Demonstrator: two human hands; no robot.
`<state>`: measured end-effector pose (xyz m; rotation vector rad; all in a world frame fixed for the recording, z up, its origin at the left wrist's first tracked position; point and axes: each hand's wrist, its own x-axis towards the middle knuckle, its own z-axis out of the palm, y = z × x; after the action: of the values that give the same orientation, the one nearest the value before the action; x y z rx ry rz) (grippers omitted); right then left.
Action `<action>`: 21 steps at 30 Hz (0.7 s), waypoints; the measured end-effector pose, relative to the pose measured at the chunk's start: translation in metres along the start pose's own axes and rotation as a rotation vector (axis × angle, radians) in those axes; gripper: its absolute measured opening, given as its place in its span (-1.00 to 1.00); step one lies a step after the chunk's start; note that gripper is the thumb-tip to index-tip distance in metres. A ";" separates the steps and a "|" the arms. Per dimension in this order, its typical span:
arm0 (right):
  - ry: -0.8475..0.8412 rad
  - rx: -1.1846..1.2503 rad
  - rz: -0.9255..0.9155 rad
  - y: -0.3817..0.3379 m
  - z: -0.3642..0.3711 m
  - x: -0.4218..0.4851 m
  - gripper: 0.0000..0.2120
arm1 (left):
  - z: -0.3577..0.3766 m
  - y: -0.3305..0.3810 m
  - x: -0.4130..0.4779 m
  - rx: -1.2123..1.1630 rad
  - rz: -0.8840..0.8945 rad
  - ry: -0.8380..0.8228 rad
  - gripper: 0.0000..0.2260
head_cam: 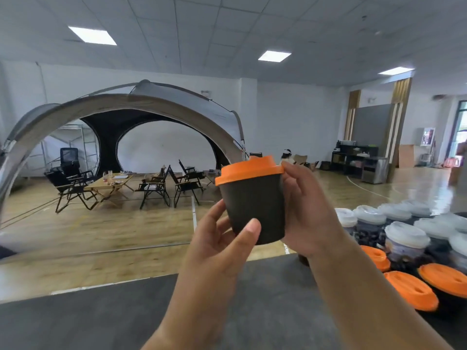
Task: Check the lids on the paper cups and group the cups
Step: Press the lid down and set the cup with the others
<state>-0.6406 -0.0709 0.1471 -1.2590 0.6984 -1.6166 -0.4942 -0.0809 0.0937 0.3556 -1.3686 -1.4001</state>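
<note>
A dark cup (255, 205), orange lid (250, 170) seemingly seated, is gripped by the left hand (222, 238) and right hand (308, 210) above the tabletop (101, 324).

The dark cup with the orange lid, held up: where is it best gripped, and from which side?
Grip the dark cup by its wall below the orange lid, coming from the side, thumb in front, fingers behind, as the left hand does. The wall widens upward, so it wedges into the grip; the overhanging lid, pinched by the right hand, might pull off.
</note>
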 end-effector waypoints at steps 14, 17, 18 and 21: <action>0.673 -0.424 0.344 0.100 -0.198 -0.097 -0.72 | 0.061 -0.209 0.028 0.637 -0.260 -0.278 -0.41; 0.736 -0.328 0.370 0.119 -0.216 -0.100 -0.61 | 0.075 -0.244 0.042 0.726 -0.327 -0.318 -0.33; 0.748 -0.304 0.356 0.124 -0.223 -0.100 -0.50 | 0.079 -0.252 0.047 0.753 -0.334 -0.321 -0.30; 0.779 -0.296 0.304 0.127 -0.238 -0.101 -0.44 | 0.094 -0.264 0.060 0.794 -0.332 -0.317 -0.26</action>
<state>-0.8210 -0.0548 -0.0769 -0.6264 1.5725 -1.7687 -0.7156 -0.1501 -0.0753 0.9405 -2.1876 -1.1399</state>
